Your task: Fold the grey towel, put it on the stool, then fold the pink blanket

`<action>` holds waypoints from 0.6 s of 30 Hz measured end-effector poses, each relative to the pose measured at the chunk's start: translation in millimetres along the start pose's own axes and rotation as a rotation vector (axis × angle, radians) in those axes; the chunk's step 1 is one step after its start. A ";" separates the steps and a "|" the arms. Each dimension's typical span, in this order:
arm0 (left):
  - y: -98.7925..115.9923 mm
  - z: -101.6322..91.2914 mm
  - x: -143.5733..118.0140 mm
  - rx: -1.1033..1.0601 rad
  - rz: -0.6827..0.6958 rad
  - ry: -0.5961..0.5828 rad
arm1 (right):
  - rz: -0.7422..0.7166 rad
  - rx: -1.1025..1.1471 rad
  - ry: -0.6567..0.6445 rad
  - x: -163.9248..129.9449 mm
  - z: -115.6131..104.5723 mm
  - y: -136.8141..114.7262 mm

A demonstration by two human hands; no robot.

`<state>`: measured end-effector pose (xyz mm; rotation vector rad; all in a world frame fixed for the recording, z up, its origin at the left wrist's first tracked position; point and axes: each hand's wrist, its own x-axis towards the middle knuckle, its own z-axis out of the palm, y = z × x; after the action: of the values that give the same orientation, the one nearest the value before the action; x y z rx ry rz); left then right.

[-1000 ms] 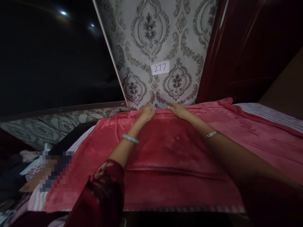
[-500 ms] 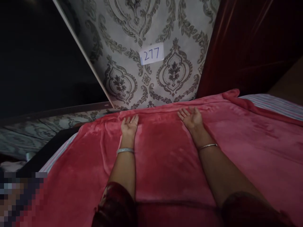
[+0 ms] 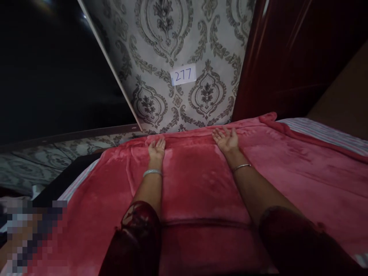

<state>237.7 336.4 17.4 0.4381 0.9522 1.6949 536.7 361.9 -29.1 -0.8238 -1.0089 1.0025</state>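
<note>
Patterned wallpaper [image 3: 178, 34] rose at the far side, with one paper label [image 3: 183, 74] reading 277 on it. Both my hands had stayed flat on the one red blanket [image 3: 201, 180] spread over the bed [image 3: 324, 132], but had slid slightly farther toward its far edge than half a second before. My left hand [image 3: 156, 149] lay palm down with fingers [image 3: 161, 142] spread, gripping nothing. My right hand [image 3: 227, 140] rested likewise, fingers wide. Two bangles showed, one on each wrist.
</note>
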 end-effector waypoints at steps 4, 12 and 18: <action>-4.2 9.7 -38.5 0.394 0.144 -0.257 | -0.128 -0.545 -0.221 -31.6 23.7 -28.5; -54.8 -46.8 -145.2 1.833 0.674 -0.849 | -0.345 -1.461 -0.553 -158.9 16.6 -27.4; -60.2 -42.3 -143.5 1.888 0.689 -0.831 | -0.356 -1.542 -0.555 -157.4 19.3 -25.7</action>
<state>294.9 193.3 -30.2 2.6176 1.5258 0.3467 494.8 207.6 -44.4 -1.5106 -2.3700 -0.0740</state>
